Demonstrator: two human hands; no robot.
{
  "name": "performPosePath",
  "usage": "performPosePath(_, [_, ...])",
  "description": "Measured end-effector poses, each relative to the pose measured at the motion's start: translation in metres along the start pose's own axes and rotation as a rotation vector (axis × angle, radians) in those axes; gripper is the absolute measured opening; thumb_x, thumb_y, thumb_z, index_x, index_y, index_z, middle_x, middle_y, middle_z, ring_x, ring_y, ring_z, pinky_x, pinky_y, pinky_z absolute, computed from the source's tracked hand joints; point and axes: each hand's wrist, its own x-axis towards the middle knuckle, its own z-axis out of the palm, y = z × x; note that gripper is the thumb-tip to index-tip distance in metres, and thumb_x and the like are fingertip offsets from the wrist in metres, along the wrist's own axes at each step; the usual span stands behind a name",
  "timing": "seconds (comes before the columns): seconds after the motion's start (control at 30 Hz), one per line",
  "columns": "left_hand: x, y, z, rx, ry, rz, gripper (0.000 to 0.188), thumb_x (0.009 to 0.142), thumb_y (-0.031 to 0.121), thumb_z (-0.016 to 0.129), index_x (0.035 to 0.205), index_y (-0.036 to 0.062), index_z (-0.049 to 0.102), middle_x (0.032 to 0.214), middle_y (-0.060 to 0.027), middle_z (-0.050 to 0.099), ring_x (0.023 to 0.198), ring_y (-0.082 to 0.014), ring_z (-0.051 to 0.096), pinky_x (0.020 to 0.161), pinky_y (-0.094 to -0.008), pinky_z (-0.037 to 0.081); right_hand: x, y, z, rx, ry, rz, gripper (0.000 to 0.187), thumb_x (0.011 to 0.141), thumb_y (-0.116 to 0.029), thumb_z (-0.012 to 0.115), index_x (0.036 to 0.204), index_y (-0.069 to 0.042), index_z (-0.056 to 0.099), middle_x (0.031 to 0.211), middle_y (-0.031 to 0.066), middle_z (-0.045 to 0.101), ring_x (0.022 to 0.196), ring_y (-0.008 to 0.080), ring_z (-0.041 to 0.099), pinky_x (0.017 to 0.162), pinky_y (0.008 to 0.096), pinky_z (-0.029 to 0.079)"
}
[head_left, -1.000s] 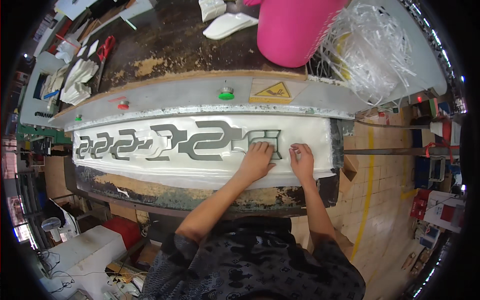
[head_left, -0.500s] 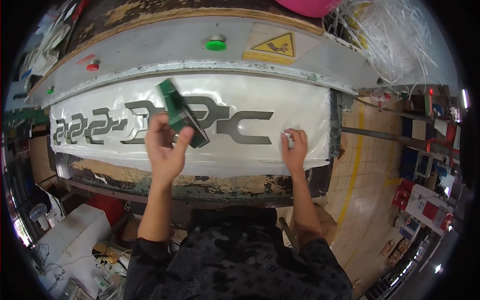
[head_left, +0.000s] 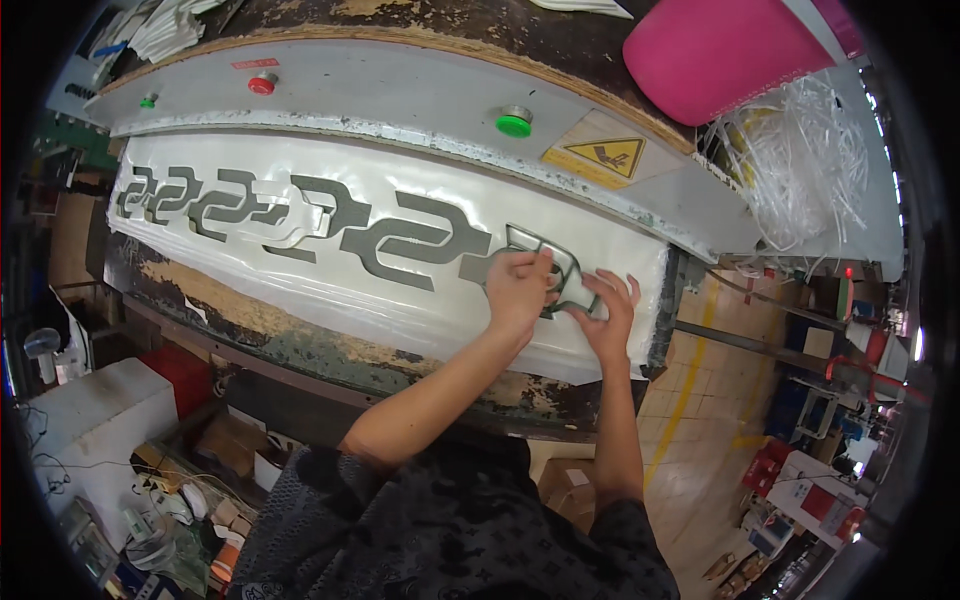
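A dark green cutting die (head_left: 541,243), an open frame with thin walls, stands on the layered white sheet (head_left: 330,160) near its right end. My left hand (head_left: 518,292) is closed on the die's left part, thumb and fingertips together at its middle bar. Around its right edge curl the thumb and fingers of my right hand (head_left: 608,318). A row of Y-shaped cutouts (head_left: 410,240) runs along the sheet to the left of the die, showing a grey-green surface below. Loose white cut pieces (head_left: 300,225) lie over some cutouts. My fingers hide part of the die.
Behind the sheet runs a grey machine beam (head_left: 400,95) with a green button (head_left: 514,122), a red button (head_left: 262,83) and a yellow warning sign (head_left: 605,155). A pink tub (head_left: 715,55) and clear plastic strips (head_left: 795,150) sit at back right. The worn bench edge (head_left: 280,320) lies in front.
My left hand has brought the green die down and rightward from above the cutouts onto the sheet. My right hand now touches it too. The view has shifted and tilted.
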Motion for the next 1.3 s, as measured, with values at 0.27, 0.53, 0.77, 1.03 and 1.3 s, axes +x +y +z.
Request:
performPosePath(0.27, [0.035,0.014,-0.084,1.066,-0.298,0.967,0.042,0.076,0.016,0.091,0.110,-0.0005,0.072,0.097,-0.0137,0.072,0.099,-0.0357,0.066,0.091,-0.0449,0.052,-0.032,0.016,0.057,-0.038,0.085,0.249,0.071,0.076,-0.036,0.093,0.134,-0.009,0.064,0.147,0.0273,0.056,0.146,0.0437,0.045,0.123,0.0679,0.020])
performPosePath(0.53, [0.069,-0.028,-0.093,1.171,-0.303,1.037,0.047,0.078,0.010,0.087,0.123,0.0031,0.074,0.102,-0.0144,0.074,0.103,-0.0341,0.067,0.092,-0.0437,0.052,-0.021,0.005,0.065,-0.042,0.129,0.423,0.079,0.070,-0.038,0.098,0.130,-0.010,0.055,0.149,0.0278,0.054,0.151,0.0437,0.040,0.124,0.0708,0.012])
performPosePath(0.77, [0.071,-0.030,-0.090,1.186,-0.298,0.914,0.053,0.081,0.007,0.084,0.132,0.0037,0.068,0.109,-0.0162,0.072,0.107,-0.0352,0.065,0.092,-0.0431,0.053,-0.019,0.012,0.073,-0.004,0.200,0.476,0.077,0.069,-0.038,0.098,0.126,-0.011,0.054,0.151,0.0291,0.052,0.151,0.0417,0.040,0.125,0.0685,0.010])
performPosePath(1.03, [0.073,-0.025,-0.089,1.171,-0.350,0.888,0.060,0.083,0.007,0.083,0.139,0.0038,0.062,0.109,-0.0188,0.071,0.105,-0.0378,0.065,0.093,-0.0447,0.053,-0.015,0.009,0.073,-0.020,0.195,0.485,0.080,0.069,-0.037,0.097,0.128,-0.011,0.051,0.152,0.0300,0.050,0.151,0.0425,0.040,0.126,0.0670,0.010])
performPosePath(1.3, [0.077,-0.021,-0.085,1.143,-0.384,0.908,0.061,0.084,0.007,0.082,0.141,0.0046,0.060,0.110,-0.0194,0.071,0.104,-0.0383,0.065,0.091,-0.0450,0.053,-0.013,0.011,0.072,-0.026,0.205,0.474,0.080,0.070,-0.035,0.097,0.130,-0.011,0.051,0.153,0.0300,0.049,0.151,0.0428,0.040,0.126,0.0677,0.009])
